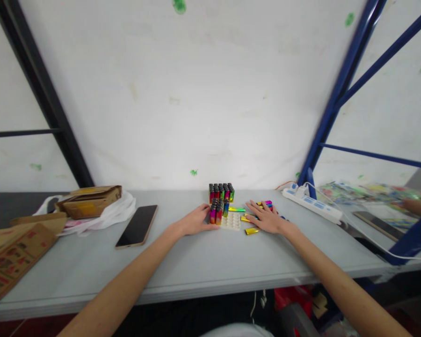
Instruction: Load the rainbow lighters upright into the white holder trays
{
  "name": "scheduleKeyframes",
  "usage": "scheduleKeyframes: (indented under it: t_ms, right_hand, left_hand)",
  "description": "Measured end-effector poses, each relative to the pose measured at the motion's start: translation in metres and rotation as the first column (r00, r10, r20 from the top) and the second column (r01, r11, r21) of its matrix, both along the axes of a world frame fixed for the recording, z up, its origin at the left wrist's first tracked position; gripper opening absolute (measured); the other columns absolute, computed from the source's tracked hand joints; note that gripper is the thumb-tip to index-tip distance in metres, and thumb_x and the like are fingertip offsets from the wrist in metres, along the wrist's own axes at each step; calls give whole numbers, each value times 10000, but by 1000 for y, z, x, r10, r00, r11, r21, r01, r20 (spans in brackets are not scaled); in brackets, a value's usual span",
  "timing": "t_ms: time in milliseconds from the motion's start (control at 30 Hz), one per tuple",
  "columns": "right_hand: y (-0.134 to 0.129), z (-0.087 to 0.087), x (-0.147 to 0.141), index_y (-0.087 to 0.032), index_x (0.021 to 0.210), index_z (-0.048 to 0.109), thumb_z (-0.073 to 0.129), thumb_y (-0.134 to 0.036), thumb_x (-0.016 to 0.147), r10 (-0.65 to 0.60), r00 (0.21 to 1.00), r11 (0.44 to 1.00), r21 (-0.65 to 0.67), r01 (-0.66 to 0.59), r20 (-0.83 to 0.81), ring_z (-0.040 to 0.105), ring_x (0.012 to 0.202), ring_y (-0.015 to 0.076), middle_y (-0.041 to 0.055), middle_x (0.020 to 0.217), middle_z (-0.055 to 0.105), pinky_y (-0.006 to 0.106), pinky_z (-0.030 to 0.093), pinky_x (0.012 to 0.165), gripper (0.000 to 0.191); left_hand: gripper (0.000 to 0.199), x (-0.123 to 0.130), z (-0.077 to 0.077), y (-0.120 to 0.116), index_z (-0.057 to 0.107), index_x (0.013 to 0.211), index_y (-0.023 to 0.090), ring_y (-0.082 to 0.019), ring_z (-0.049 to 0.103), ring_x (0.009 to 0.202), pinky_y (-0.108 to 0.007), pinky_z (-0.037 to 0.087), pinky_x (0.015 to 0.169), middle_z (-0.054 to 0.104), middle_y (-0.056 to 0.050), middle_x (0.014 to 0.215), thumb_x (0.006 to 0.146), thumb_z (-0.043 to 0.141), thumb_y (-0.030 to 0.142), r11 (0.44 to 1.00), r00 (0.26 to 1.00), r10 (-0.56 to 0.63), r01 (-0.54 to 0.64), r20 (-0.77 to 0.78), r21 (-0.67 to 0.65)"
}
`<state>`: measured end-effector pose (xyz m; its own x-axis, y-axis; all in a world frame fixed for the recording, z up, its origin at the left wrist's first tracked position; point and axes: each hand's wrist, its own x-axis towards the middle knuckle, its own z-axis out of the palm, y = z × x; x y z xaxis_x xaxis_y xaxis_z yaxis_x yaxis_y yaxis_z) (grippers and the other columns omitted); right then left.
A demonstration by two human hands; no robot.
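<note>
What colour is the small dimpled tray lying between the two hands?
The small, dimpled, plastic-looking tray is off-white, as the head view shows.

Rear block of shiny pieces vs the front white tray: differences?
Rear block looks densely packed; front tray has bare sockets showing.
Rear block sits nearer the wall; front tray sits closer in, between the hands.
Shared: both have upright, dark-topped, colourful pieces.

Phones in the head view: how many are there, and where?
2. One phone lies on the table, left of the left hand; the second phone lies beyond the blue frame, far right. More could be hidden.
</note>
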<state>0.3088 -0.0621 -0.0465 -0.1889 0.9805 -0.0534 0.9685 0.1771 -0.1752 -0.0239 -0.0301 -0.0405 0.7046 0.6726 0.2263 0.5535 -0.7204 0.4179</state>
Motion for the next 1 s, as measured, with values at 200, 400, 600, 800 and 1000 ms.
scheduleKeyframes:
  t_ms: [200,400,600,800,1000]
  right_hand:
    - [2,4,12,-388,1622,264,209,-707,1004,32,998,992,122,-25,-54,129,1557,424,0,1706,171,724,148,1193,698]
    - [32,27,6,-190,1258,715,480,-387,1023,254,966,906,359,-225,-35,623,1227,296,155,1340,664,458,438,1096,386]
    - [57,17,-17,-169,1061,763,691,-348,894,410,911,884,262,-387,-36,678,1043,272,132,1126,729,349,485,976,255]
    - [60,23,-12,-165,1040,681,659,-332,884,362,870,923,263,-283,-334,671,806,215,75,899,744,325,506,768,230]
    - [58,46,-22,-172,1005,686,749,-547,795,296,496,954,275,-117,-816,573,679,154,-5,712,630,283,476,667,433]
  left_hand:
    - [579,0,0,0,665,1205,167,-331,561,1231,-431,422,1151,585,-146,1326,863,664,634,1000,1000,16,-16,4,-20]
    - [586,-1,-1,1,677,1192,168,-334,560,1231,-438,425,1151,590,-143,1319,853,670,646,1000,1000,14,-14,16,-26]
    - [551,0,0,0,683,1183,173,-340,566,1219,-454,434,1141,602,-142,1300,863,673,621,1000,1000,5,-5,14,-16]
    - [575,0,1,-1,677,1209,167,-341,570,1219,-450,434,1140,594,-143,1300,862,676,625,1000,1000,6,-6,10,-15]
    - [578,0,0,1,677,1205,167,-343,569,1209,-469,440,1134,593,-148,1292,862,670,632,1000,1000,-10,10,11,-19]
